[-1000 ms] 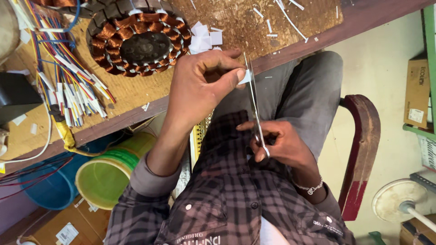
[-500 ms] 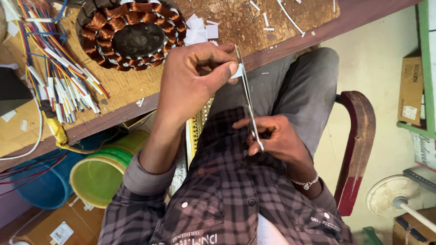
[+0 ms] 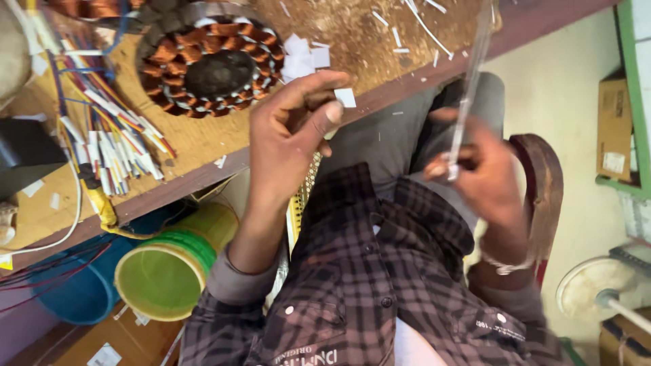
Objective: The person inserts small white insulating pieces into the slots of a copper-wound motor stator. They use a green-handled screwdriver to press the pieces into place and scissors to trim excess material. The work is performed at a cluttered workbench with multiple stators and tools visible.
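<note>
Since a second ago your right hand (image 3: 478, 173) swung outward, gripping the long thin strip (image 3: 468, 88), likely stiff yet bendy. Your left hand (image 3: 291, 139) pinched a small white paper piece (image 3: 345, 97), light and flimsy, above the table (image 3: 352, 41) beside the copper-wound stator (image 3: 210, 64).

Right hand (image 3: 475, 169), scissors (image 3: 468, 88) motion-blurred
</note>
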